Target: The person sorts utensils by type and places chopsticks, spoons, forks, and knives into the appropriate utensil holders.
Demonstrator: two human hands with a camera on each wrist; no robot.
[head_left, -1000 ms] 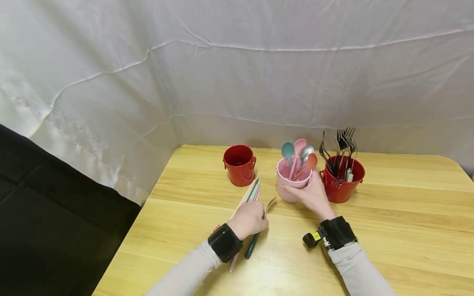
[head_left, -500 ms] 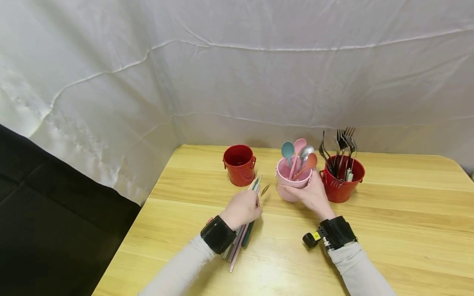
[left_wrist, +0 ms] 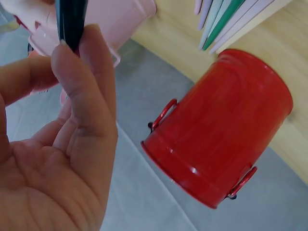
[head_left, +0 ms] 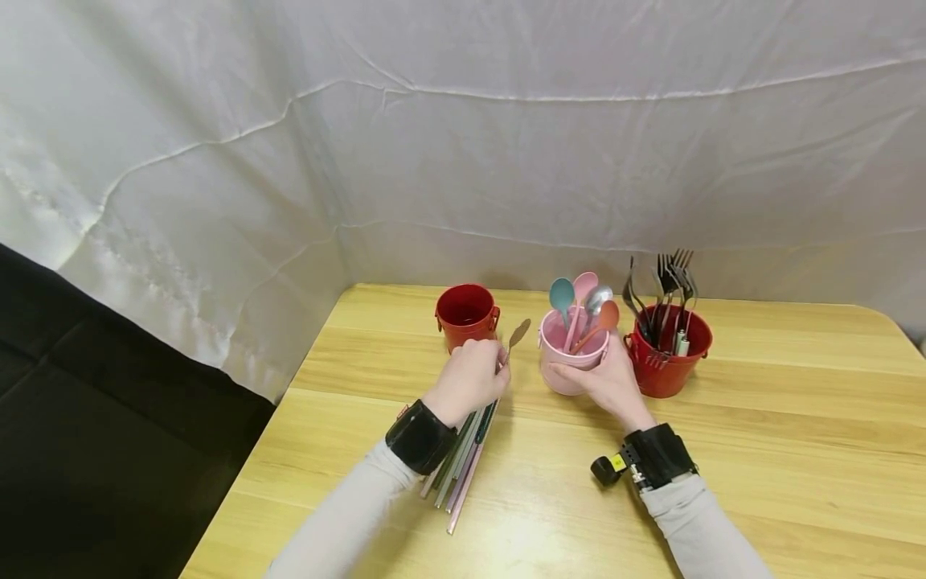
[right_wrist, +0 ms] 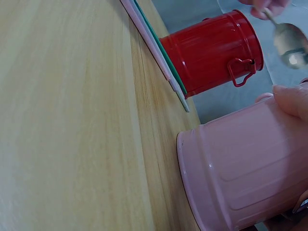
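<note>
Around the wood-grained table point(head_left: 781, 402)

Toward the far edge of your table stands a red bucket point(head_left: 460, 333). A second red bucket point(head_left: 667, 378), where forks point(head_left: 667, 277) rise above the rim, stands farther right on it. Thin coloured sticks point(left_wrist: 226, 21) lie on the table's left half. Behind the table you see wrinkled pale cloth point(head_left: 521, 161); to its left, a black surface point(head_left: 123, 434).
</note>
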